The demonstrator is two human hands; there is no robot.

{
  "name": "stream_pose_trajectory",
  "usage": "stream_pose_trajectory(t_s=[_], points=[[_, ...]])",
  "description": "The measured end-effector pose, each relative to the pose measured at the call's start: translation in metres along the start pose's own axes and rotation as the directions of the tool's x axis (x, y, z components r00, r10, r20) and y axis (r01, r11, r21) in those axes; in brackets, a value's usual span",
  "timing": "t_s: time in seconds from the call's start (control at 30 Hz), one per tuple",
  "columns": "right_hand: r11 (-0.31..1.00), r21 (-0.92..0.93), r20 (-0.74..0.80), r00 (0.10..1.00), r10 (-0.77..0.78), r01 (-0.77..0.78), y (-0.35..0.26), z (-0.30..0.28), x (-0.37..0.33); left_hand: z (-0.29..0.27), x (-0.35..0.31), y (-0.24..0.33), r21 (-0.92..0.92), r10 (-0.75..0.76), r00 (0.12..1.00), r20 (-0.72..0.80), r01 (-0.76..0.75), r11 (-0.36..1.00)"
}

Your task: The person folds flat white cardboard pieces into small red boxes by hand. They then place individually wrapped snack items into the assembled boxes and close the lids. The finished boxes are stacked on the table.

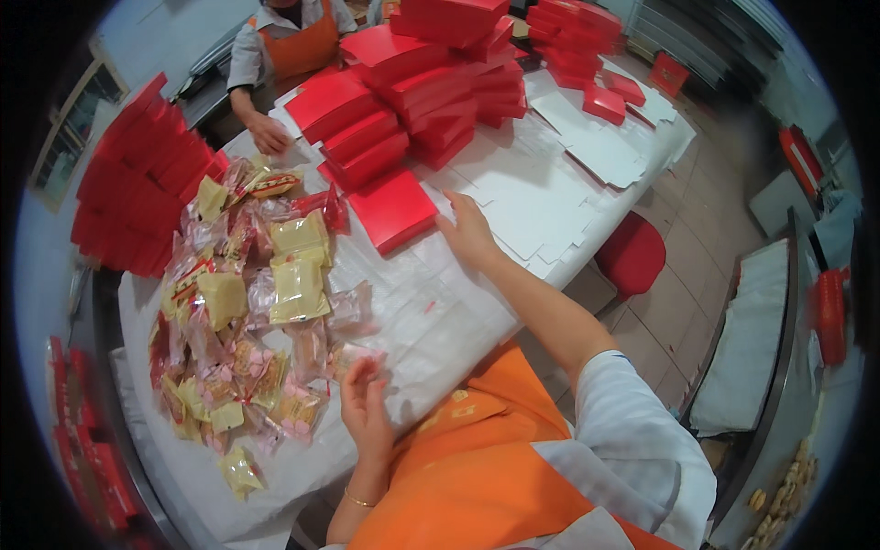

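Note:
My right hand is beside the right edge of a closed red box, its fingers stretched toward the box. Whether the fingertips touch it I cannot tell. My left hand hovers near the table's front edge, fingers slightly bent and apart, with nothing visible in it. Just beyond its fingertips are small clear-wrapped snacks with pink marks. These belong to a large heap of packaged snacks on the left, including pale yellow packets. One yellow packet lies apart near the front.
Stacked red boxes stand behind the nearest box, and another tall stack rises at the left. Flat white cardboard sheets cover the table's right side. Across the table, a co-worker's hand reaches in. A red stool stands at the right.

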State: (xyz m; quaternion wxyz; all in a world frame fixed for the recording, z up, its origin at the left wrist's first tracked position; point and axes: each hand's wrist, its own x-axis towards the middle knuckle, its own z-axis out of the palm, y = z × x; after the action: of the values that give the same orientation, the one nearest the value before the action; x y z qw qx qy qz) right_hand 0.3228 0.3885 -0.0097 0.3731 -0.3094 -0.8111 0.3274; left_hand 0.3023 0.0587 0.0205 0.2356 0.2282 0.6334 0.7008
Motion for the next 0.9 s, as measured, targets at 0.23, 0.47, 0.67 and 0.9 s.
stream_pose_trajectory(t_s=[0.23, 0.47, 0.67, 0.9], points=[[0.827, -0.451, 0.21, 0.941, -0.267, 0.335, 0.026, -0.063, -0.044, -0.016, 0.001, -0.016, 0.619, 0.28, 0.931, 0.232, -0.364, 0.696], [0.789, -0.489, 0.209, 0.928, -0.308, 0.373, 0.02, -0.062, -0.048, -0.005, 0.001, -0.024, 0.755, 0.284, 0.863, 0.417, -0.503, 0.421], [0.808, -0.463, 0.208, 0.93, -0.302, 0.365, 0.029, -0.056, -0.05, -0.004, 0.002, -0.032, 0.763, 0.305, 0.85, 0.43, -0.522, 0.38], [0.854, -0.419, 0.171, 0.951, -0.258, 0.307, 0.027, -0.055, -0.051, -0.005, 0.006, -0.034, 0.781, 0.279, 0.85, 0.448, -0.523, 0.34]])
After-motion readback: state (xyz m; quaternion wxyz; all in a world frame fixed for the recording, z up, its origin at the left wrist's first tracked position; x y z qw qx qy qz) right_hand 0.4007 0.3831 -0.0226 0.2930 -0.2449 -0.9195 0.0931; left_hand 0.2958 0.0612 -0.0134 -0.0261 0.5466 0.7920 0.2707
